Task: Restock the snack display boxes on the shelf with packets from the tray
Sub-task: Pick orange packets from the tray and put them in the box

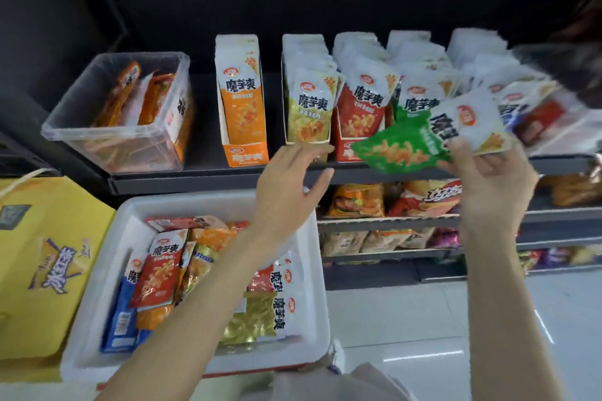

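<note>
While the white plastic tray (312, 273) of mixed snack packets sits nearest, the left hand (286, 185) hovers above it with fingers spread, holding nothing. Farther right, the right hand (488, 179) pinches a green-and-white foil packet (420, 140) before the cardboard display boxes (242, 101) on the dark metal shelf (211, 177).

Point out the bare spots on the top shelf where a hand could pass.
Bare shelf shows between the clear bin and the orange box, and a narrower strip between the orange box and the yellow box. From the yellow box rightward it is crowded, the packets pressed together behind the green packet in the right hand.
</note>
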A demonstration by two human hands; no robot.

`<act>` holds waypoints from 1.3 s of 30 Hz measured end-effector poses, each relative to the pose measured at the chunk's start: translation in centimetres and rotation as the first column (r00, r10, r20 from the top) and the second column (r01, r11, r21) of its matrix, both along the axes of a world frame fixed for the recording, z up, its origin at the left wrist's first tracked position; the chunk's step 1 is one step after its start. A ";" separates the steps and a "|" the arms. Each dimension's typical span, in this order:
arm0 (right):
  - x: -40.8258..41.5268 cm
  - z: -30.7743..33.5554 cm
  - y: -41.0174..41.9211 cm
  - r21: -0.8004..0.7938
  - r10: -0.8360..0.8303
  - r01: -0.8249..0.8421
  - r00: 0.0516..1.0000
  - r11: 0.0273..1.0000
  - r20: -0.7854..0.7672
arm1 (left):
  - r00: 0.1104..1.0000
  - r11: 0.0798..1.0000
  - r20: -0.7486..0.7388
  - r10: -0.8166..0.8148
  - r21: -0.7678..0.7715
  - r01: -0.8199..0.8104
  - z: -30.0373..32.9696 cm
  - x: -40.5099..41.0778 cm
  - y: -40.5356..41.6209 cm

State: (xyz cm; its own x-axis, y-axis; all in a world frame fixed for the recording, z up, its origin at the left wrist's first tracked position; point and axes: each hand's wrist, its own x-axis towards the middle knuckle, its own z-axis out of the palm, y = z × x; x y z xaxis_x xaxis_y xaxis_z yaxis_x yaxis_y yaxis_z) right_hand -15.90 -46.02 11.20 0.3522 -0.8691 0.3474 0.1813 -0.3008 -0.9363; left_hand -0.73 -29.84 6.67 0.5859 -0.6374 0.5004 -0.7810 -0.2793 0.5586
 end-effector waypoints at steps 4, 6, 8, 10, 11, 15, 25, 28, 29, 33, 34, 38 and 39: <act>-1.0 2.5 -5.4 -0.220 -0.224 0.221 0.975 0.950 0.014 | 0.978 0.991 0.192 -0.087 0.119 0.065 0.5 -0.1 -5.9; -0.4 2.7 -7.8 -0.288 -0.247 0.219 0.967 0.932 -0.066 | 0.968 0.981 0.222 -0.118 0.174 0.080 0.4 -0.3 -8.6; 0.6 2.3 -9.7 -0.355 -0.258 0.188 0.952 0.916 -0.163 | 0.961 0.975 0.235 -0.143 0.202 0.095 0.3 -0.5 -10.7; 1.9 1.4 -10.9 -0.409 -0.252 0.133 0.934 0.903 -0.254 | 0.961 0.970 0.233 -0.147 0.225 0.094 0.2 -0.5 -12.3; 2.4 0.7 -11.3 -0.410 -0.250 0.115 0.923 0.905 -0.293 | 0.963 0.968 0.227 -0.142 0.235 0.087 0.1 -0.4 -12.9; 3.7 -1.4 -12.3 -0.386 -0.228 0.067 0.893 0.920 -0.389 | 0.959 0.958 0.247 -0.140 0.279 0.068 -0.5 -0.7 -14.4; 4.8 -2.4 -13.2 -0.490 -0.288 -0.042 0.765 0.871 -0.577 | 0.929 0.959 0.341 -0.142 0.281 0.043 -1.1 -0.7 -15.0; 3.3 -2.3 -11.5 -0.447 -0.309 0.079 0.827 0.891 -0.470 | 0.942 0.977 0.301 -0.147 0.195 0.090 -0.6 -0.6 -14.0; 2.6 -2.4 -10.4 -0.439 -0.344 0.150 0.847 0.886 -0.405 | 0.948 0.981 0.282 -0.148 0.164 0.104 -0.4 -0.6 -13.3; 0.7 -3.0 -4.0 -0.349 -0.268 0.190 0.945 0.918 -0.189 | 0.988 0.990 0.122 -0.099 -0.086 0.110 -0.2 -0.8 -8.4; 0.8 -3.3 -2.4 -0.312 -0.165 0.094 0.963 0.945 -0.211 | 0.994 0.985 0.085 -0.064 -0.157 0.077 -0.4 -0.8 -6.6; 2.8 -5.8 3.3 -0.128 0.363 -0.486 0.779 0.864 -0.511 | 0.983 0.948 -0.129 0.134 -0.272 -0.165 -2.2 -0.8 1.9; 3.5 -6.5 4.5 -0.095 0.448 -0.604 0.679 0.791 -0.581 | 0.964 0.945 -0.200 0.178 -0.239 -0.224 -3.1 -0.6 4.2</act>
